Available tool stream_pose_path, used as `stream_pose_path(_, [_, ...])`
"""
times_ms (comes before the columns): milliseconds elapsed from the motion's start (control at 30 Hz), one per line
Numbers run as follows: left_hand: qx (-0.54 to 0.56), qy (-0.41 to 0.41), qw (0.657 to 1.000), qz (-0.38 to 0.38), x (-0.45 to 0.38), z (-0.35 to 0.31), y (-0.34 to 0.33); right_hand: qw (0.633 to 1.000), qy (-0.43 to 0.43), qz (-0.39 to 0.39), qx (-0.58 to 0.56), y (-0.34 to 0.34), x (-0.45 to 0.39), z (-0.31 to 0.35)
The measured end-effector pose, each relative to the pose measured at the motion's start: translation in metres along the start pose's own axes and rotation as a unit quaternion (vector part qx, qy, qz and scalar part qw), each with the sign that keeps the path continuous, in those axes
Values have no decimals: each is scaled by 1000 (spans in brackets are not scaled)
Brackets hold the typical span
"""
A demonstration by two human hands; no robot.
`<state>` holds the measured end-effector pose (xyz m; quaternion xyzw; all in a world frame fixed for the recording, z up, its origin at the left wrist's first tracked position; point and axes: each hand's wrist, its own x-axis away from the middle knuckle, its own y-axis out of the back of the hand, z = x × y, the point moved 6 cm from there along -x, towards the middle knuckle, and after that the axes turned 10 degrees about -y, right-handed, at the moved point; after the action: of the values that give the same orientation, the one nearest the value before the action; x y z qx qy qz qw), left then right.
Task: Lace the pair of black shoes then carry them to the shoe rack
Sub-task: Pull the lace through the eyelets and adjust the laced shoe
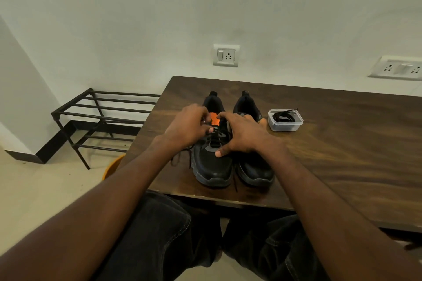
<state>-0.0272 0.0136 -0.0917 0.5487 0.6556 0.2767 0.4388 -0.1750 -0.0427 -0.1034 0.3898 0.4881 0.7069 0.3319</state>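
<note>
Two black shoes stand side by side near the front edge of a dark wooden table (342, 134), toes toward me. My left hand (189, 125) pinches a black lace at the upper eyelets of the left shoe (212, 166), whose orange insole shows. My right hand (242, 134) rests across that shoe's tongue, thumb on the vamp, and partly covers the right shoe (255, 169). Loose lace ends (180, 157) trail off the left shoe's side. The black metal shoe rack (98, 116) stands on the floor to the left, against the wall.
A small clear plastic tub (285, 121) holding another black lace sits right of the shoes. Wall sockets (226, 55) are behind the table. An orange object (112, 166) pokes out by the table's left corner. My legs are under the table edge.
</note>
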Motion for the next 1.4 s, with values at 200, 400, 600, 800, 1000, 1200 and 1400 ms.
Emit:
stream_pose_path(200, [79,10,994,-76,-3,0,16,1000,-4,6,-6,-1,0,1])
stream_pose_path(400, [381,67,898,-208,2,11,27,1000,-5,12,-20,0,1,-1])
stream_pose_path(600, [-4,16,1000,22,-1,14,-5,999,-9,8,-39,0,1,-1])
stream_pose_path(800, [265,73,943,-188,3,20,28,999,-15,13,-43,2,3,0])
stream_pose_path(1000, [256,73,956,-120,2,19,15,999,-20,16,-36,1,0,0])
stream_pose_path(1200, [28,-30,999,8,-3,4,-8,999,-27,7,-26,2,1,2])
stream_pose_path(1400, [-89,-41,995,9,-6,2,2,999,-37,7,-27,4,1,1])
